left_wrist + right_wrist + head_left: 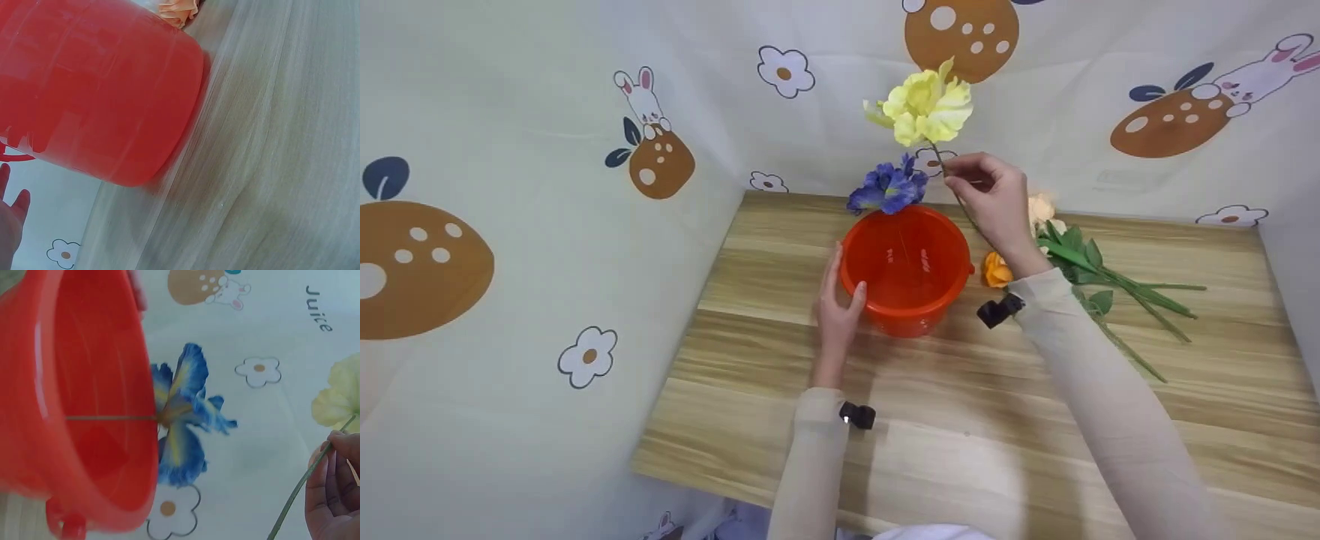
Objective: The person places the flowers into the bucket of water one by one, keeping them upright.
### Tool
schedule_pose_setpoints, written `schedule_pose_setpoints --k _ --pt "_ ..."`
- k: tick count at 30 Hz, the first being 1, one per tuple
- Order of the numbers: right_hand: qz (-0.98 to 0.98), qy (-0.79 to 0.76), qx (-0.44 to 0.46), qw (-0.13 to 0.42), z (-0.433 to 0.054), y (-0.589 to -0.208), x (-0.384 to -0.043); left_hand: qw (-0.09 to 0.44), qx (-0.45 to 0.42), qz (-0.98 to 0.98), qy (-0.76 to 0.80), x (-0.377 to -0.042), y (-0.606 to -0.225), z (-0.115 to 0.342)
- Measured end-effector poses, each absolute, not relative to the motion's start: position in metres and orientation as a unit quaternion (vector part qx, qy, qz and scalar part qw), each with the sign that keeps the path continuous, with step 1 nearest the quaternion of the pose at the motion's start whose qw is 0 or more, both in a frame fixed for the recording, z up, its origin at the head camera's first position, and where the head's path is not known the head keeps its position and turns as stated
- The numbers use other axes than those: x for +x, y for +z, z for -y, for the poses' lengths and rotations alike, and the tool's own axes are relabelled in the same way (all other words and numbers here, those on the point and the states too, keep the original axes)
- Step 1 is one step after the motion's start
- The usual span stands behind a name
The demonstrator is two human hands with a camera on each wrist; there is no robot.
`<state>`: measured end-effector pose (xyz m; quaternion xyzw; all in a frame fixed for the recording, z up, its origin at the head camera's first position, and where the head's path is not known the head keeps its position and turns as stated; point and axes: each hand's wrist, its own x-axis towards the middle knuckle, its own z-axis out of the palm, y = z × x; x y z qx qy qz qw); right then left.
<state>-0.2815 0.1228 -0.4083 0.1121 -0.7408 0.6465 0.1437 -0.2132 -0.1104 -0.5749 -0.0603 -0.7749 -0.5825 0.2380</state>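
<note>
A red bucket (911, 319) stands upright near the back of the wooden table. My left hand (838, 311) rests on its left side with fingers and thumb extended along the rim. A blue iris (889, 187) leans over the bucket's back rim, and its thin stem runs down inside, as the right wrist view shows. My right hand (994, 199) pinches the green stem (301, 484) of a yellow flower (926, 105) between thumb and fingertips. The yellow bloom is held up above and behind the bucket, and the stem slants down to the bucket's right side.
Right of the bucket lie an orange flower (997, 270), a peach flower (1041, 208) and several green stems (1140, 292) with leaves, partly behind my right forearm. Printed cloth walls (840, 127) close in the table (735, 375) at the back and sides.
</note>
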Motion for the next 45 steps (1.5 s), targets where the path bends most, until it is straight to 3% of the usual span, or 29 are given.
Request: schedule_pose_setpoints --k 9,17,31,45 --pt "0.725 0.657 0.146 0.144 -0.090 -0.397 -0.278 0.225 -0.058 0.773 -0.591 -0.201 -0.546 0.106" --pt "0.712 0.663 0.173 0.153 -0.066 -0.406 -0.276 0.228 -0.055 0.775 -0.587 -0.214 -0.574 0.110" --pt "0.682 0.670 0.209 0.204 -0.045 -0.417 -0.275 0.220 -0.064 0.768 -0.598 -0.215 -0.576 0.111" --pt "0.752 0.622 0.160 0.148 -0.046 -0.482 -0.277 0.232 -0.058 0.781 -0.577 -0.215 -0.577 0.111"
